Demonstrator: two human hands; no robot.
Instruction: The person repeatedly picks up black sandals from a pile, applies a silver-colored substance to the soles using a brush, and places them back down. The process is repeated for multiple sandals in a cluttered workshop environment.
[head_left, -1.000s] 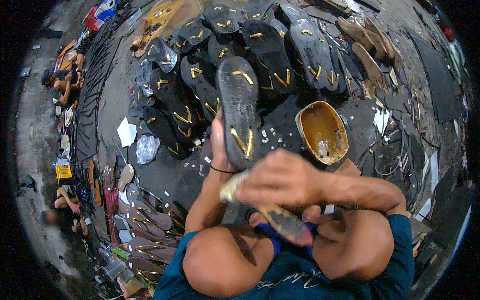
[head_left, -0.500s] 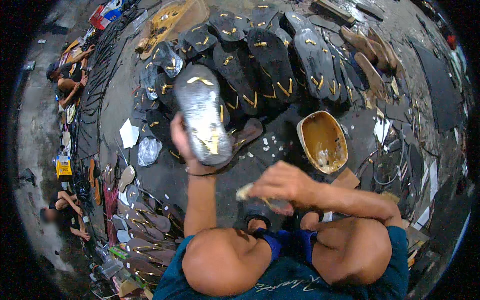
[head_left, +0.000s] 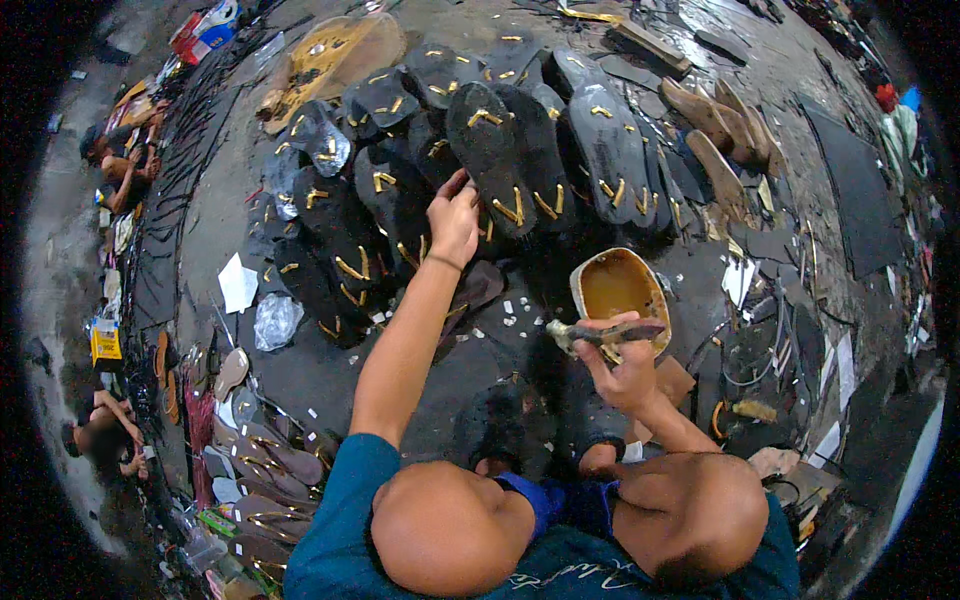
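Observation:
My left hand (head_left: 455, 222) reaches up to the dark pile with its fingers closed at the left edge of a black sandal sole (head_left: 488, 140). Short gold strap ends stick out of that sole, one piece near the top and a V-shaped pair lower down. Part of my fingers is hidden by the sole's edge. Lower right, my right hand (head_left: 625, 372) grips a short glue brush (head_left: 612, 332), its pale, clotted tip pointing left. Behind the brush stands a whitish tub (head_left: 577, 290) with amber-brown liquid inside, partly covered by my right fingers.
More black soles (head_left: 610, 150) with gold straps lie crowded ahead. Wooden shoe lasts (head_left: 720, 120) lie at the right, a plastic bag (head_left: 278, 320) at the left. Finished-looking sandals (head_left: 275, 455) line the lower left. Two people sit far left beside a row of black strips (head_left: 195, 150).
The shiny sole that my left hand held up is out of that hand, which has moved forward to another sole at the pile. My right hand has lifted the brush rightward to the tub.

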